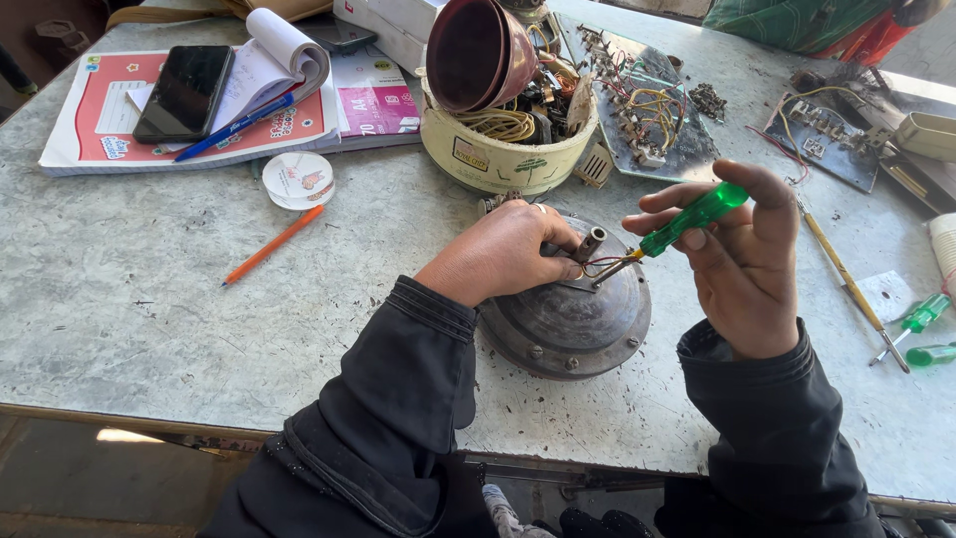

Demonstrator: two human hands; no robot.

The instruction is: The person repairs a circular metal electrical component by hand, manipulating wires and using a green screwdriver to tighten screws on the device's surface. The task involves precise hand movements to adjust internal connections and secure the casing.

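Lying at the far left of the grey tabletop (119,299): a pink-covered notebook (100,130), carrying a black phone (184,92) and a blue pen (235,127), with an open spiral pad (274,55) curling over its far edge. Sitting just beside it: a small white round tape roll (298,179). Resting near that, slanting: an orange pencil (272,245). Standing at the far middle: a cream tub (498,157) brimming with wires, with a dark metal cup (476,52) tilting on top. Spreading to the right of it: two metal plates with wired parts (647,115) (822,134). Lying at the right edge: a thin brush (846,284) and two small green-handled screwdrivers (921,317) (931,354).
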